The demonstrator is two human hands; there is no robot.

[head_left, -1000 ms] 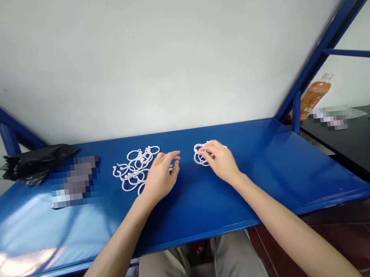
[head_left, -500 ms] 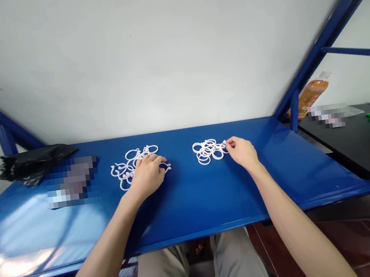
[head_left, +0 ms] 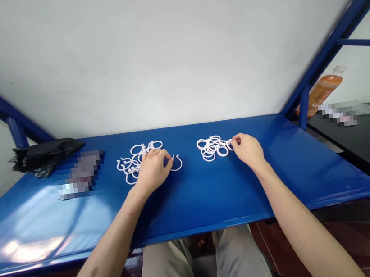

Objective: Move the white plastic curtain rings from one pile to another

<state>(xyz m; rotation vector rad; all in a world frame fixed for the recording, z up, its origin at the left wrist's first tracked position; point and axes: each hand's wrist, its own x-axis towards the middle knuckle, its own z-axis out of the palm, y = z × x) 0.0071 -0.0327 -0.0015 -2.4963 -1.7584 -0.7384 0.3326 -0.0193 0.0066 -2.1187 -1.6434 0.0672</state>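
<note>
Two groups of white plastic snap rings lie on the blue table. Over the left group [head_left: 129, 165], whose visible rings have gaps at their knobbed ends, my left hand [head_left: 154, 165] is bent down. Its thumb and forefinger are pinched on one open ring [head_left: 179, 166] at the group's right side. My right hand [head_left: 248, 147] is closed in a pinch at the right edge of the other group [head_left: 222, 151], on a ring [head_left: 230, 146] partly hidden by its fingertips. The rings of that group overlap one another and look closed.
On the blue table [head_left: 193, 201], a crumpled black plastic bag [head_left: 47, 154] and a blurred-out dark flat packet [head_left: 83, 172] lie at the left. Blue frame bars flank the white wall. A bottle of orange drink [head_left: 325, 90] leans on a black surface at the right.
The open ring by my left hand has turned, and the left thumb and forefinger have come together on it. My right hand keeps its pinch. The whole view has shifted slightly.
</note>
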